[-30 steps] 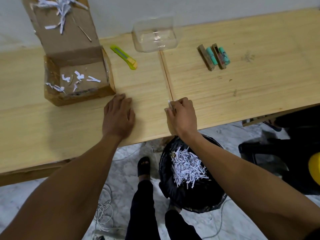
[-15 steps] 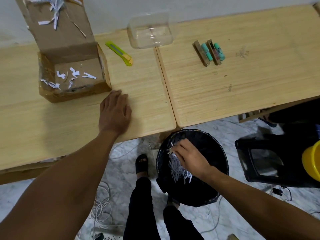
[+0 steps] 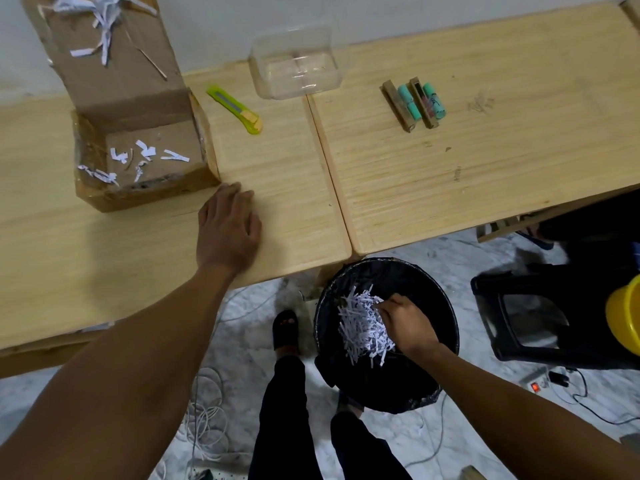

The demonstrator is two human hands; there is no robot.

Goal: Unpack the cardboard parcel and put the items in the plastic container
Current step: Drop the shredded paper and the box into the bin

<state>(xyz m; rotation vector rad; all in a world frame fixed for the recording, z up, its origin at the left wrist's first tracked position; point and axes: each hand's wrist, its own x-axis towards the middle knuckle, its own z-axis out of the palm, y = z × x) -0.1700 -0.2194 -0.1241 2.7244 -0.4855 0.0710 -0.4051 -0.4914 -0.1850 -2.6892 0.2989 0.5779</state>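
While left hand point(image 3: 228, 230) lies flat, cardboard parcel point(image 3: 138, 147) sits just beyond its fingertips point(image 3: 235, 188).

Table point(image 3: 450, 174): pale wood, matt, visible grain; parcel point(image 3: 138, 140): brown cardboard, rough, torn edges; container point(image 3: 296, 65): clear glossy plastic; knife point(image 3: 235, 109): smooth green plastic; bin point(image 3: 398, 382): black glossy liner, white paper shreds point(image 3: 362, 327).

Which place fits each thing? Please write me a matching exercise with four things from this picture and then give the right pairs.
Things:
1. utility knife
2. shredded paper
3. left hand
4. plastic container

Places:
A. in the black bin
B. flat on the table, beside the cardboard box
C. at the wall, empty
D. between box and container

Pairs: 1-D, 2-A, 3-B, 4-C
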